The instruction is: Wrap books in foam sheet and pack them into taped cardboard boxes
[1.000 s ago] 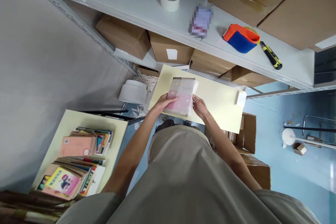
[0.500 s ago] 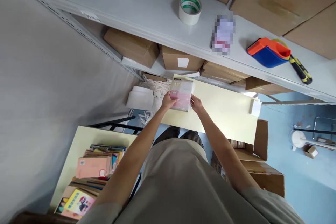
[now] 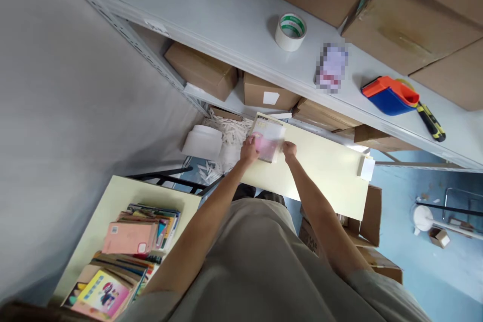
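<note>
- Holding the book point(image 3: 267, 138) between both hands, you have it at the far left corner of the counter point(image 3: 324, 171), at about 12 o'clock from your body.
- Your left hand point(image 3: 249, 151) grips the book's near left edge, fingers closed on it with the thumb over the pink cover.
- Your right hand point(image 3: 290, 150) pinches the near right corner, fingers curled; how much of them lies under the book is hidden.
- The book's long axis runs from 6 to 12 o'clock, tilted slightly toward 1, so it lies just beyond both sets of fingers. Both hands touch it; neither is clearer of it than the other.
- Whether the book rests flat on the counter or is lifted off it, I cannot tell.
- At 10 o'clock of the book sit a white roll point(image 3: 202, 142) and paper shreds point(image 3: 230, 133) on the floor.
- Up at 12 to 2 o'clock, the shelf point(image 3: 226, 20) carries tape point(image 3: 290, 31), a dispenser point(image 3: 390, 95) and a knife point(image 3: 430, 121).
- Book stacks point(image 3: 128, 251) lie at 8 o'clock, well apart.
</note>
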A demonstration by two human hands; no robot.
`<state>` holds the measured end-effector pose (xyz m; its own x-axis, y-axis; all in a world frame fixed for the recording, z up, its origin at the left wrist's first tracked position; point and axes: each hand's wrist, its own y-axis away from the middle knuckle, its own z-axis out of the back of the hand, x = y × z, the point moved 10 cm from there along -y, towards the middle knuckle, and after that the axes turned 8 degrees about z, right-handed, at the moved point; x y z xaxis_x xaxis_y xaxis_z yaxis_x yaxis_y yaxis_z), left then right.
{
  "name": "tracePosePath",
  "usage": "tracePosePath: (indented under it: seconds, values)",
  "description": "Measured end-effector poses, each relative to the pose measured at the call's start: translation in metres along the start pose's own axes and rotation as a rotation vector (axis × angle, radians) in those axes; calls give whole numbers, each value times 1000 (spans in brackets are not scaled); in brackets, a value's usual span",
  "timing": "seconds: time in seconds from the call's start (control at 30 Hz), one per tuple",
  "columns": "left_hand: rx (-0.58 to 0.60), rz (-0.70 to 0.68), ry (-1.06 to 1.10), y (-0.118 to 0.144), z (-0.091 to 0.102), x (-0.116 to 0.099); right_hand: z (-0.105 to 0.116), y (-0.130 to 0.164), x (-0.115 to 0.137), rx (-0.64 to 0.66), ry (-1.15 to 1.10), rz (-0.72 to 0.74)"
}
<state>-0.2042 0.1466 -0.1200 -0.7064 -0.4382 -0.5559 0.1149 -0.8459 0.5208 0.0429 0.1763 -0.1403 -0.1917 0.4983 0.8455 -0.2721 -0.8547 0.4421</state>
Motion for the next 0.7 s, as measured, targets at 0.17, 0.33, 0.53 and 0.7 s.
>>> tracePosePath:
  seconds: [0.17,0.33,0.53,0.7]
  values:
    - [-78,-51,88,29,27,-5,27,12,39,-84,132,122]
    - [-267,-56,206,85,68,9,11,41,76,90,161,303]
    - [-577,126,425,227,97,76,-35,112,105,415,125,532]
    - [-877,383,634,359,82,144,-76,199,107,733,81,581]
